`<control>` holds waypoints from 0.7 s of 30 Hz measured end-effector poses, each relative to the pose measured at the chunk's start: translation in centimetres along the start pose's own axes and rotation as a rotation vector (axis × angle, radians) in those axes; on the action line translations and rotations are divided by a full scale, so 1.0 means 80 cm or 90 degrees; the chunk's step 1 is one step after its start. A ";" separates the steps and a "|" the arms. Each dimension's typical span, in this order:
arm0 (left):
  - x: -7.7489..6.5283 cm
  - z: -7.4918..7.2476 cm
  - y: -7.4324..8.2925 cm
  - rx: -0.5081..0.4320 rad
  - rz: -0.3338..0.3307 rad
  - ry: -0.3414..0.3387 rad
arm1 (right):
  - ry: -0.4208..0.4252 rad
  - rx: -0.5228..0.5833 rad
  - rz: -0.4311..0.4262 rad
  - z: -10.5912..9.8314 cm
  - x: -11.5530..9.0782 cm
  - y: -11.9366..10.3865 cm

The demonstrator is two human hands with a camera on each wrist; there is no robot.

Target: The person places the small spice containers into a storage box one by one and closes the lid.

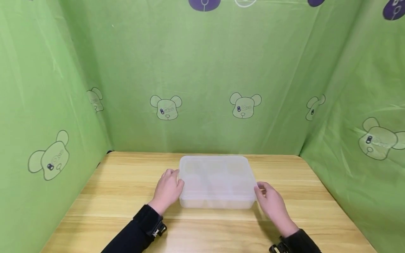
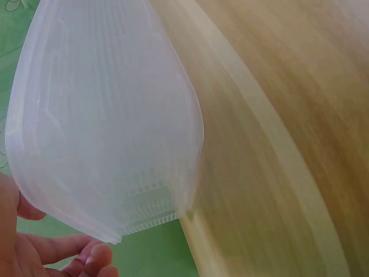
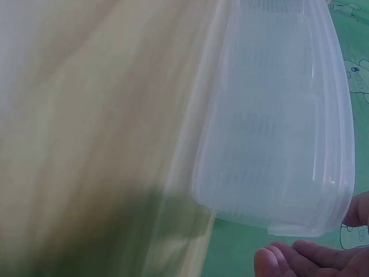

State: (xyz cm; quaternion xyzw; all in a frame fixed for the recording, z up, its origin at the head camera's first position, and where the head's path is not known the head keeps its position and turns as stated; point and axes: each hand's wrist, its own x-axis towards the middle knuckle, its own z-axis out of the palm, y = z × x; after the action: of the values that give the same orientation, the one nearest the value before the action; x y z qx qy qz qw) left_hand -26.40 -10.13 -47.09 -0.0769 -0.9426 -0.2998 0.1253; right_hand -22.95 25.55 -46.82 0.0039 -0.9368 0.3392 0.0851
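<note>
A translucent plastic storage box (image 1: 216, 179) with a frosted lid sits on the wooden table, and faint pale shapes show through the lid. At its left side my left hand (image 1: 167, 189) grips the lid's edge; in the left wrist view the thumb (image 2: 29, 208) lies along the rim, the fingertips (image 2: 98, 257) by a small tab at the end. My right hand (image 1: 273, 203) holds the opposite edge, thumb against the lid. In the right wrist view its curled fingers (image 3: 305, 257) are close by the tab (image 3: 297, 232) on that end.
The light wood-grain table (image 1: 126, 196) extends around the box on all sides. Green cloth walls (image 1: 205, 70) printed with bear heads enclose it at the back, left and right. Dark sleeves with wrist-worn devices (image 1: 158, 228) cover both forearms.
</note>
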 end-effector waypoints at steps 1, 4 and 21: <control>-0.002 -0.001 -0.001 0.000 -0.002 0.000 | 0.003 0.003 -0.004 0.000 0.000 -0.001; -0.006 -0.003 -0.004 0.007 -0.007 0.004 | 0.006 0.010 -0.015 0.001 0.001 -0.003; -0.001 -0.007 0.000 0.009 0.006 0.009 | 0.033 0.003 -0.043 -0.004 0.036 -0.004</control>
State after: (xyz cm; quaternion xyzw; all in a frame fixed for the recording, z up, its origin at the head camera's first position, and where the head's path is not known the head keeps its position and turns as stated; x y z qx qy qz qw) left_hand -26.24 -10.44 -46.63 -0.0784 -0.9433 -0.2934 0.1341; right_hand -25.73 25.62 -45.88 0.0267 -0.9328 0.3384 0.1209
